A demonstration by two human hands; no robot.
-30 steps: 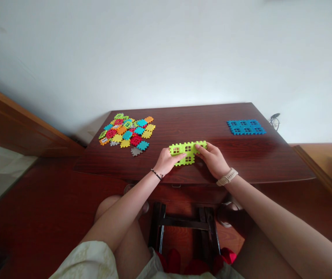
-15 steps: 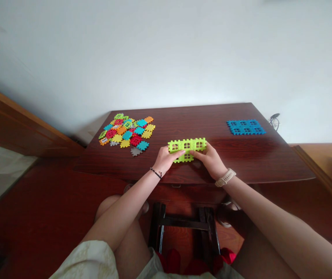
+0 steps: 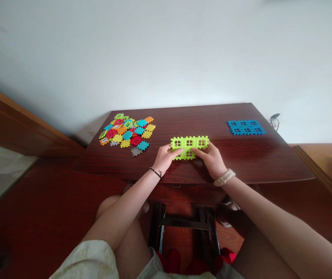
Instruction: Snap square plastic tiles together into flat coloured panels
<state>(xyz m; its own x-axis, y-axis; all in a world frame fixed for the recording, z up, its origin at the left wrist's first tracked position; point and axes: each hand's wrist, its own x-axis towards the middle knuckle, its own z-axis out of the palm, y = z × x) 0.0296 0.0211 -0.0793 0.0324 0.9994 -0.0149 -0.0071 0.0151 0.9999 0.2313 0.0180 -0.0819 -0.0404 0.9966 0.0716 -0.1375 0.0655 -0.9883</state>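
Between my hands is a lime-green panel (image 3: 189, 143) of joined interlocking window tiles, three across the far row and two in the near row. My left hand (image 3: 165, 158) grips its left side, thumb lying over the face and fingers hidden behind. On the right, my right hand (image 3: 211, 159) pinches it with the thumb at the inner corner, where the near row ends. The panel is tilted toward me above the table's front part.
A pile of mixed coloured interlocking tiles (image 3: 125, 133) lies at the table's left. A joined blue tile panel (image 3: 245, 127) lies flat at the right. The dark wooden table (image 3: 189, 116) meets the wall behind. A black cable (image 3: 274, 121) shows beyond its right edge.
The green panel has moved slightly right and tipped so its face shows more fully. My right thumb has shifted a little right on it; both hands keep their hold.
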